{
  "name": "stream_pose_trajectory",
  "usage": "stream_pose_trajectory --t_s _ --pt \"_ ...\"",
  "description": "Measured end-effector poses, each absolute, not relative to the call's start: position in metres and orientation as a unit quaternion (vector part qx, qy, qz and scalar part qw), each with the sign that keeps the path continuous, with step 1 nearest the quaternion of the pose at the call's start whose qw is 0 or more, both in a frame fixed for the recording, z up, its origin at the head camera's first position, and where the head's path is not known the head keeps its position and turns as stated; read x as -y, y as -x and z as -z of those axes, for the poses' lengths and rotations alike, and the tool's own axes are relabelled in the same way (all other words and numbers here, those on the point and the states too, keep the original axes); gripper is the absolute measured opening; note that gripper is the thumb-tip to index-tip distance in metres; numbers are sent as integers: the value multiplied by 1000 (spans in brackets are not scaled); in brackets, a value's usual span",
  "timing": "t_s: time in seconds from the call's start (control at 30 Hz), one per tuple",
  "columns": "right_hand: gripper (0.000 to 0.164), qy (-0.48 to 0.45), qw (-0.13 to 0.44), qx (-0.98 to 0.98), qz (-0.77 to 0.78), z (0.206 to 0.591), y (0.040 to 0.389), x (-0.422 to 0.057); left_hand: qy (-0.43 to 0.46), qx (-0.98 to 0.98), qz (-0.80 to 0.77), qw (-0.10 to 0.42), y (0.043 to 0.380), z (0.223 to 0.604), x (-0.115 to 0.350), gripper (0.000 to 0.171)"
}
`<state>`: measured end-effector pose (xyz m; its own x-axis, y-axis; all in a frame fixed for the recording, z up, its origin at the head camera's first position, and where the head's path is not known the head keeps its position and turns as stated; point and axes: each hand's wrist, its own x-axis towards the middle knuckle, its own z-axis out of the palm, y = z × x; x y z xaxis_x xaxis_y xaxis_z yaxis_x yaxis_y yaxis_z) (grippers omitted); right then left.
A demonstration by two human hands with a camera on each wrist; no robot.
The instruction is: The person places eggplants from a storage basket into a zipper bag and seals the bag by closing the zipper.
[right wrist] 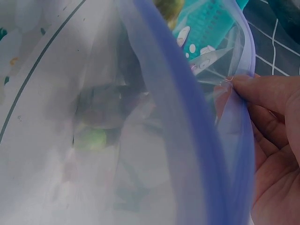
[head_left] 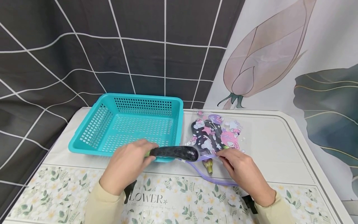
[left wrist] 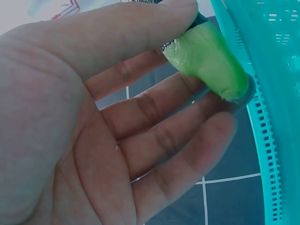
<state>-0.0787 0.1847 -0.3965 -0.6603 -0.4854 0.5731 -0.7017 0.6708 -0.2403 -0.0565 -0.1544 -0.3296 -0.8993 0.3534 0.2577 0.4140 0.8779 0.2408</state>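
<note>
My left hand (head_left: 127,165) pinches a dark eggplant (head_left: 177,152) by its green stem (left wrist: 211,63). The eggplant points right, its rounded end over the mouth of a clear zip bag (head_left: 230,140) printed with pink and purple cartoons. With thumb and fingers, my right hand (head_left: 240,165) grips the bag's purple zip edge (right wrist: 197,126), and the mouth gapes. Dark eggplants lie inside the bag, partly hidden by the print. From the mouth pokes a yellowish-green and purple stem end (head_left: 208,166).
A turquoise slotted basket (head_left: 179,124) stands left of the bag, with nothing in it. Both lie on a white table covering (head_left: 282,149) with a floral front panel (head_left: 173,193). Behind the table hang a dark grid cloth (head_left: 145,59) and a pale curtain (head_left: 279,93).
</note>
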Motion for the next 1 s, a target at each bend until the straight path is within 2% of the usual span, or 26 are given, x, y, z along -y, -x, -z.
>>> stream_pose_trajectory --t_s 0.67,1.0 --pt "30 -339 234 882 -227 398 78 -185 247 951 124 139 41 323 147 32" --pt "31 -341 226 883 -229 397 79 -185 288 940 117 137 39 325 140 29"
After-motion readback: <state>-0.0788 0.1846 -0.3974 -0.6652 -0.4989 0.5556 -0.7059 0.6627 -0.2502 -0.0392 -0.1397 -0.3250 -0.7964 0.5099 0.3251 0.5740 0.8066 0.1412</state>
